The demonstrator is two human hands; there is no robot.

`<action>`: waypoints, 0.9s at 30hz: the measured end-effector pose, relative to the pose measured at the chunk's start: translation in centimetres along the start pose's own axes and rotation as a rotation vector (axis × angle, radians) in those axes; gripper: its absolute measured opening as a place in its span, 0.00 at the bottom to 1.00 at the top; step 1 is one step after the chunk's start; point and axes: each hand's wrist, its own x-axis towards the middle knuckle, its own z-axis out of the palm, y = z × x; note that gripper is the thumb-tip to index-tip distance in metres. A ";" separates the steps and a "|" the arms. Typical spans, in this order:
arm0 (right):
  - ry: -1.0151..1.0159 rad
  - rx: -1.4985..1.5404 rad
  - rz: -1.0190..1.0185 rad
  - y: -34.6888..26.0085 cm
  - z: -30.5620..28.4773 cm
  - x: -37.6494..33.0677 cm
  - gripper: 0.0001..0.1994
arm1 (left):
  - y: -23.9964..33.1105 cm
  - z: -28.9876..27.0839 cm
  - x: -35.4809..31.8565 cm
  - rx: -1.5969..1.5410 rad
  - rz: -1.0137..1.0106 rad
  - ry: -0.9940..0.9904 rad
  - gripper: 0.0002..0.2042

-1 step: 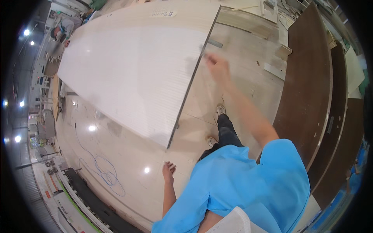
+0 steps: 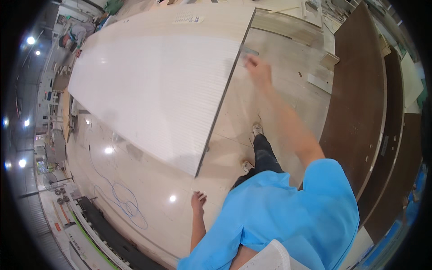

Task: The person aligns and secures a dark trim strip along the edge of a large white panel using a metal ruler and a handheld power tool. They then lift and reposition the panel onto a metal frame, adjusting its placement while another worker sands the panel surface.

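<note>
Observed right hand (image 2: 259, 73) near flat white panel (image 2: 153, 85), upper centre; left hand (image 2: 198, 201), lower centre. Noted fingers (image 2: 202, 196) curled; cannot tell contents.

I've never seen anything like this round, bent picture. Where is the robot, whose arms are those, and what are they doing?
There's no robot here, just a person in a blue shirt using bare hands. A wide fisheye camera on their head looks down, so straight edges curve and the corners go black. The large white panel has a pale label near its far end. The right hand, blurred, is beside the panel's dark edge; the left hand is near its closest corner, fingers curled. I can't tell whether either holds anything. Brown boards stand at the right, and another person is at the upper left.
</note>
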 end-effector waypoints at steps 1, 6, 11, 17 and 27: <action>0.020 -0.196 -0.054 1.2 -1.5 4.3 0.13 | -0.5 0.2 -0.3 -0.004 -0.043 0.018 0.27; 0.218 -0.364 -0.153 7.0 -2.0 22.5 0.14 | 0.9 1.8 -1.5 0.099 -0.149 -0.019 0.32; 0.289 -0.348 -0.284 10.3 -0.7 30.7 0.13 | 3.7 3.2 -3.1 0.143 -0.107 -0.027 0.30; 0.132 -0.374 -0.283 12.3 -1.3 31.7 0.15 | 5.0 4.4 -3.6 0.182 -0.108 -0.051 0.32; -0.050 -0.368 -0.519 6.2 0.3 11.2 0.11 | 2.7 3.5 -3.1 0.183 -0.045 -0.084 0.25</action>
